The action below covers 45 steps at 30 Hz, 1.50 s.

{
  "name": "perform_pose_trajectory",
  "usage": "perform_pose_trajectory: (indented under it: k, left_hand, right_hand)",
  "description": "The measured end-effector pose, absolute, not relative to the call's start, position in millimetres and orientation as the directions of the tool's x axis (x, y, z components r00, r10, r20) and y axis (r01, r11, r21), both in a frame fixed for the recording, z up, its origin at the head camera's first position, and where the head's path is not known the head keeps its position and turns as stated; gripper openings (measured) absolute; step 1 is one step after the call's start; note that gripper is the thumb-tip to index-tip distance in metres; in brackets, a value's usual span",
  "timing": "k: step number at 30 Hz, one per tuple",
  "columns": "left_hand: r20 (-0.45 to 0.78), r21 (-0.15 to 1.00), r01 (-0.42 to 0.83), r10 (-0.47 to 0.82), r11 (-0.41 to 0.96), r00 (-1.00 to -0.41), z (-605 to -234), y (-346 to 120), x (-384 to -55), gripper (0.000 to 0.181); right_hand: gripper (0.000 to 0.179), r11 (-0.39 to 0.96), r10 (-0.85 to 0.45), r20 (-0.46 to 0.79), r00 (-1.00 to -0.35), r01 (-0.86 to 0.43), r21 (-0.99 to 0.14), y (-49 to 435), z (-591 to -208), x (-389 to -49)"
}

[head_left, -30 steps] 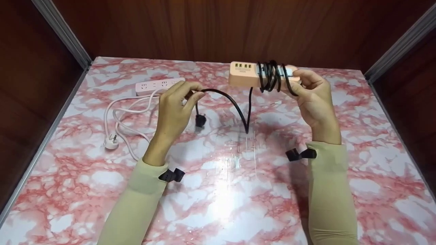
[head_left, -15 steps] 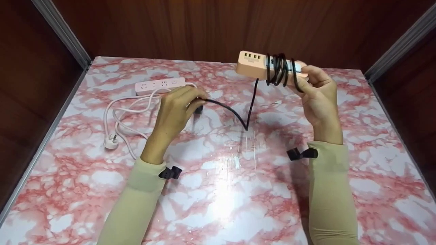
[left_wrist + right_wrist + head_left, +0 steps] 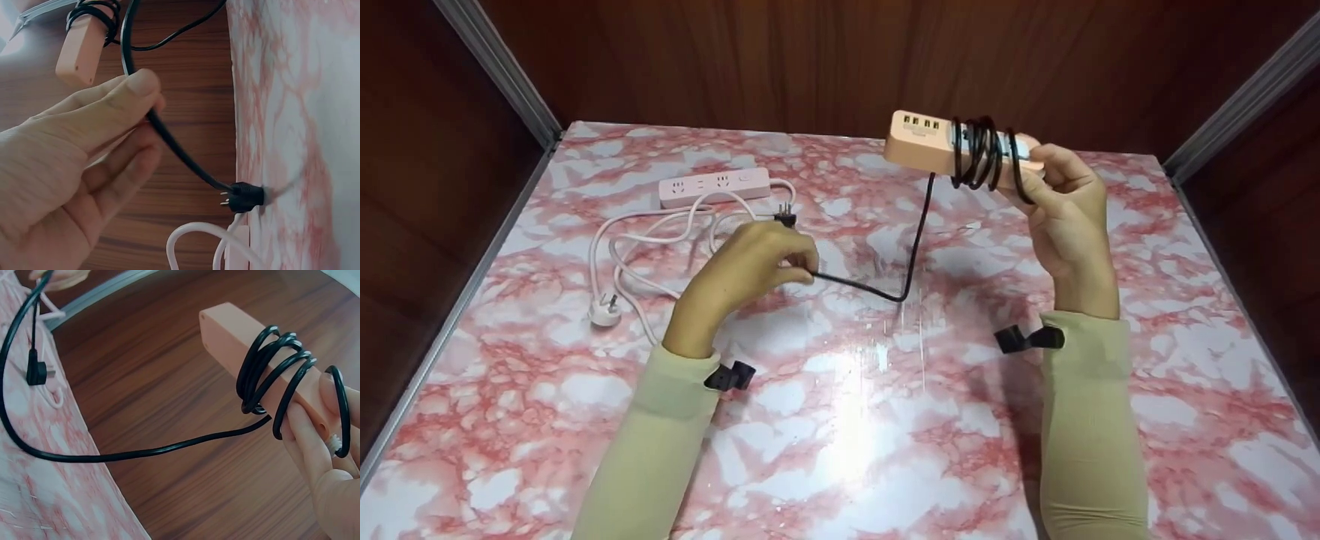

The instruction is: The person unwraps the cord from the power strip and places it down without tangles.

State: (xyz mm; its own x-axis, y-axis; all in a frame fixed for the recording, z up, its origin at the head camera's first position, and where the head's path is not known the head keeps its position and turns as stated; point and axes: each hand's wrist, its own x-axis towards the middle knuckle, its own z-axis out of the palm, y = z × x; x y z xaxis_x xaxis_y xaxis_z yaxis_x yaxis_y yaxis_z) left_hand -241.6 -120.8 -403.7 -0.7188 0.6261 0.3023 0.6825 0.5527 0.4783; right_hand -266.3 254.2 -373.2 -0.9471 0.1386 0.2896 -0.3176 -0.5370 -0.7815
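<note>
My right hand (image 3: 1046, 184) holds a pink power strip (image 3: 921, 142) up above the far right of the table. Its black cable is wound in several coils (image 3: 982, 154) round the strip's middle, and my fingers (image 3: 304, 439) clamp the last loop. The free length of cable (image 3: 911, 247) hangs down to the tabletop and runs left to my left hand (image 3: 802, 266). That hand pinches it between thumb and fingers (image 3: 132, 107), a short way from the black plug (image 3: 786, 217). The plug (image 3: 244, 197) sticks out past the hand, prongs pointing away from me.
A second, pale power strip (image 3: 714, 186) lies at the far left of the pink marble table (image 3: 885, 420), with its white cord (image 3: 619, 255) looped loosely and its white plug (image 3: 605, 311) near the left edge. Dark wooden walls (image 3: 810, 60) enclose the table.
My left hand has dropped toward me, dragging the cable lower over the table, and the plug has swung from hanging down to pointing away. My right hand has raised the strip slightly.
</note>
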Motion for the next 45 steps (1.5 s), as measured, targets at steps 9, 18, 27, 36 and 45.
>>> perform_pose_trajectory:
  k: [9,18,27,36,45]
  left_hand:
    - [0.010,0.522,0.578,0.673,0.627,-0.739,-414,-116,-241,0.014]
    - [-0.174,0.495,0.501,0.646,0.710,-0.743,-426,-111,-240,0.021]
    - [-0.210,0.520,0.483,0.654,0.705,-0.727,-424,-111,-238,0.020]
    - [-0.060,0.569,0.517,0.660,0.639,-0.749,-416,-93,-233,0.024]
    - [0.079,0.778,0.350,0.471,0.522,-0.878,-427,-39,-230,0.030]
  right_hand:
    - [0.015,-0.555,0.112,0.292,-0.950,-0.304,-0.774,256,-372,-265]
    - [0.015,-0.550,0.103,0.291,-0.951,-0.298,-0.780,255,-372,-263]
    - [0.015,-0.559,0.082,0.303,-0.950,-0.295,-0.775,254,-373,-263]
    - [0.015,-0.559,0.081,0.308,-0.948,-0.299,-0.774,255,-371,-262]
    - [0.016,-0.566,0.069,0.293,-0.954,-0.279,-0.775,255,-371,-263]
